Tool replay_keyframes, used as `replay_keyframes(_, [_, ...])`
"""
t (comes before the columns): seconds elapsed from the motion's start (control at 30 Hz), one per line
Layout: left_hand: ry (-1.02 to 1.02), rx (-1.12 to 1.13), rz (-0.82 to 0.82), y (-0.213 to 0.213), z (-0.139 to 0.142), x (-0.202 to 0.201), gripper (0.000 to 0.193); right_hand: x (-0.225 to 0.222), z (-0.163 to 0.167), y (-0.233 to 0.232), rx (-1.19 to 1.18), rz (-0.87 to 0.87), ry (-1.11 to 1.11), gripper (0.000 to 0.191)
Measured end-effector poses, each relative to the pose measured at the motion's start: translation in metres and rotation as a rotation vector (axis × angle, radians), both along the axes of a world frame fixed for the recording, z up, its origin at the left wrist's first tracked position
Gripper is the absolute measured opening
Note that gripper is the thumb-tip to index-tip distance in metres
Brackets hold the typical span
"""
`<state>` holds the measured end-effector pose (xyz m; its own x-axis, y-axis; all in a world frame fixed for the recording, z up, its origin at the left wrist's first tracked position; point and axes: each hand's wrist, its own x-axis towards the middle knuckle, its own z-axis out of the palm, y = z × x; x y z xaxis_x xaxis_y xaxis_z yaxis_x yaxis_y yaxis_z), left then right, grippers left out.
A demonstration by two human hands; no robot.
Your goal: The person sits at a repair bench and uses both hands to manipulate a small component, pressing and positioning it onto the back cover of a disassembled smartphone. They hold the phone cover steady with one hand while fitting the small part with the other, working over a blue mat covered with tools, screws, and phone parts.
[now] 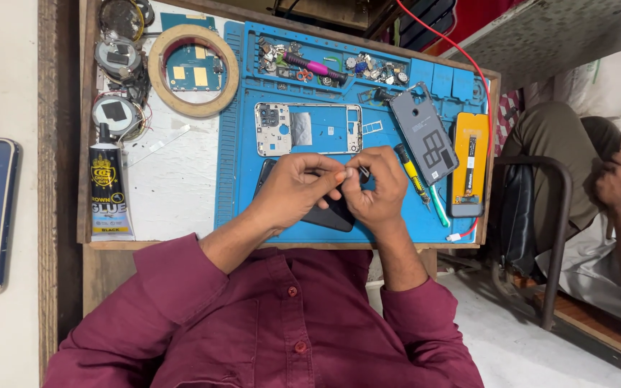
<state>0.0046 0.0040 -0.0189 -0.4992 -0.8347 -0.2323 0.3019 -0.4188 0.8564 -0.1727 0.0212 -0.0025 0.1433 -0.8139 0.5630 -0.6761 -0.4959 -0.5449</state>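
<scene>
Over the near edge of the blue work mat [238, 144], the fingertips of both hands are brought together, and a very small part [353, 172] is pinched between them; what the part is cannot be told at this size. The left hand [297, 188] is curled, thumb and forefinger pressed to the part, and the right hand [381, 188] is closed in the same pinch from the other side, so that the two hands are touching. Beneath them a dark phone [328, 213] is laid flat on the mat, partly hidden by the fingers. Just beyond the hands a bare phone frame [309, 129] is set, and to its right a grey back cover [423, 133] is lying tilted. A yellow-handled screwdriver [412, 174] is placed just beside the right hand, with an orange-backed phone part [468, 164] farther right. Loose screws and small parts are gathered in the mat's far tray [325, 68]. On the left a roll of tape [193, 70] and a tube of glue [108, 188] are seen on the wooden board.
</scene>
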Motion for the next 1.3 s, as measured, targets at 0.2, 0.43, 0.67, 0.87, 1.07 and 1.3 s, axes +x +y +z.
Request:
replay_keyframes(0.2, [-0.041, -0.045, 0.053, -0.001, 0.001, 0.001, 0.027, 0.000, -0.003, 0.000, -0.027, 0.023, 0.019, 0.012])
replay_keyframes(0.43, [-0.208, -0.233, 0.076, 0.001, 0.011, 0.007, 0.021, -0.012, -0.011, 0.002, 0.138, 0.068, -0.154, 0.014])
replay_keyframes(0.67, [-0.315, -0.590, 0.088, -0.002, 0.021, 0.018, 0.014, -0.028, -0.023, -0.002, 0.592, 0.206, -0.683, 0.015])
replay_keyframes(0.87, [-0.198, -0.455, -0.011, -0.012, 0.013, 0.021, 0.015, -0.035, -0.017, -0.008, 0.790, 0.262, -0.802, 0.013])
replay_keyframes(1.07, [-0.089, -0.335, -0.106, -0.017, 0.000, 0.023, 0.016, -0.031, -0.009, -0.015, 0.850, 0.311, -0.839, 0.015])
replay_keyframes(1.3, [-0.004, -0.312, -0.053, -0.019, -0.013, 0.021, 0.015, -0.023, -0.013, -0.016, 0.811, 0.263, -0.798, 0.012])
